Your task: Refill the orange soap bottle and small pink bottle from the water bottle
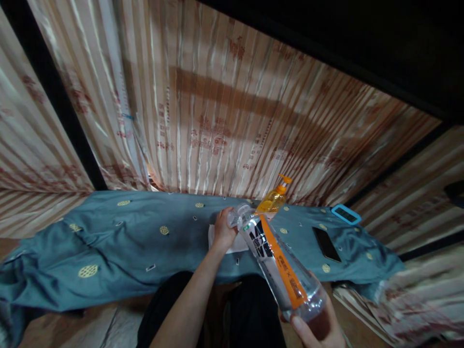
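A large clear plastic bottle [273,258] with an orange and grey label is held tilted, its top pointing away to the left. My right hand [319,324] grips it around the base. At the top end, my left hand [224,231] has its fingers closed at the clear cap and neck, though the fingertips are partly hidden. Beneath the left hand lies a white cloth or tissue [239,245] on the blue-green patterned cover [181,256]. Right behind the bottle stands a yellow pump bottle [271,200] with an orange pump head, its lower part hidden.
On the right of the cover lie a dark phone [326,244] and a blue-rimmed device [346,214] with a dark screen. Striped, pleated curtains [217,106] hang behind and at both sides. Dark frame bars [54,92] cross them. My knees are below the front edge.
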`<state>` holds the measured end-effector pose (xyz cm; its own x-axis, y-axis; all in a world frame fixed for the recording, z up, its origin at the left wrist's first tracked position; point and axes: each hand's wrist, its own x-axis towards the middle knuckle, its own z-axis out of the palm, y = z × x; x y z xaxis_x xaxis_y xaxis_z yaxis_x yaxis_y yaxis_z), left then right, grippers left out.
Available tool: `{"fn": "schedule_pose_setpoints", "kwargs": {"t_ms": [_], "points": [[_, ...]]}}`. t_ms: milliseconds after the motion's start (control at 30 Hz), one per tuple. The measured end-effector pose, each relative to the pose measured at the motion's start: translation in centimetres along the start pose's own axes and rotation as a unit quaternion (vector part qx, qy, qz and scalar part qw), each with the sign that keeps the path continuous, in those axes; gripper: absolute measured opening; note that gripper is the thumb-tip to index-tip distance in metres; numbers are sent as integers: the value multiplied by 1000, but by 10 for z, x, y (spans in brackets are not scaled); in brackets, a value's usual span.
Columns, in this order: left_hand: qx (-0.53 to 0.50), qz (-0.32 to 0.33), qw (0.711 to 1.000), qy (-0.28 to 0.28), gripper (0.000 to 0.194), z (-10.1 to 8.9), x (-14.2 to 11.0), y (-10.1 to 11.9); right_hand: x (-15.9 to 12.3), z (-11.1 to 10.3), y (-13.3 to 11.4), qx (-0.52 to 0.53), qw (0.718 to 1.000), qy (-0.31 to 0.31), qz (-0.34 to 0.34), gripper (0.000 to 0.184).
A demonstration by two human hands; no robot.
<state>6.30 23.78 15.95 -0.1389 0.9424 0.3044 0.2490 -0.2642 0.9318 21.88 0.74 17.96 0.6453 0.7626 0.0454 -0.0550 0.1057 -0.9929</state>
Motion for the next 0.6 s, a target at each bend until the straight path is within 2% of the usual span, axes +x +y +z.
{"fn": "schedule_pose_setpoints", "kwargs": {"t_ms": [600], "points": [[-17,1,1000,0,46,-4,-4,0,0,-2,2,0,1000,1,-1,89]]}}
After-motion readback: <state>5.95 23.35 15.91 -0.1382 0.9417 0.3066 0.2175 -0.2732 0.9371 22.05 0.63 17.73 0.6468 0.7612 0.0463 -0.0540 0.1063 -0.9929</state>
